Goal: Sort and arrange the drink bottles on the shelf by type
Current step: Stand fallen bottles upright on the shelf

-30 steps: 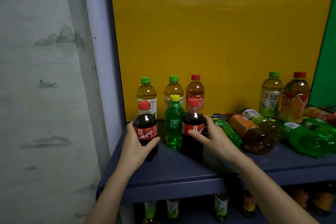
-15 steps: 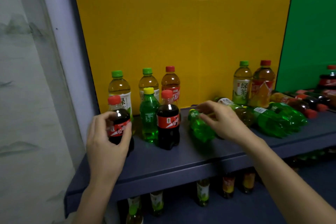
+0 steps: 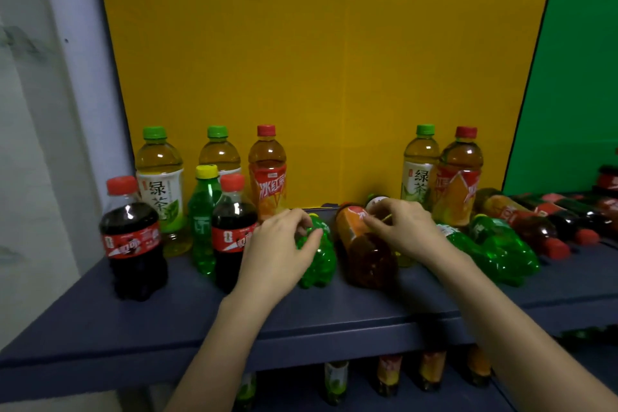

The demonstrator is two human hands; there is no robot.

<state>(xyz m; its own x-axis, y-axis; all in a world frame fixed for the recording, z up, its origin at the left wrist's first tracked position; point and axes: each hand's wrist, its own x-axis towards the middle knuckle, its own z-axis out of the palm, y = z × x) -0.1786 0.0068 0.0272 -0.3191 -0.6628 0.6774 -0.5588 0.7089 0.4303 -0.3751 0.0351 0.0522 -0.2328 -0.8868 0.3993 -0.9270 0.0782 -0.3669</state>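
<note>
From the head camera, the dark blue shelf (image 3: 100, 321) runs across the lower half, with a yellow back panel (image 3: 317, 60) behind it. The left hand (image 3: 277, 257) lies at about 6 o'clock of centre, its fingers curled around the neck end of a green soda bottle (image 3: 319, 261) that lies on its side. The right hand (image 3: 404, 227), toward 4 o'clock, rests on a lying amber tea bottle (image 3: 364, 251), fingertips pinched at its orange label; whether it truly grips the bottle, I cannot tell. At 8 o'clock stand two cola bottles (image 3: 133, 241) with a yellow-capped green soda (image 3: 202, 217) between them, and behind these two green tea bottles (image 3: 160, 191) and a red-capped iced tea (image 3: 267, 177). At 3 o'clock another green tea (image 3: 419, 167) and iced tea (image 3: 459, 177) stand upright against the panel. Beyond the right hand, more green bottles (image 3: 498, 251) and cola bottles (image 3: 551, 231) lie on their sides. A green panel (image 3: 575, 77) fills the upper right.
</note>
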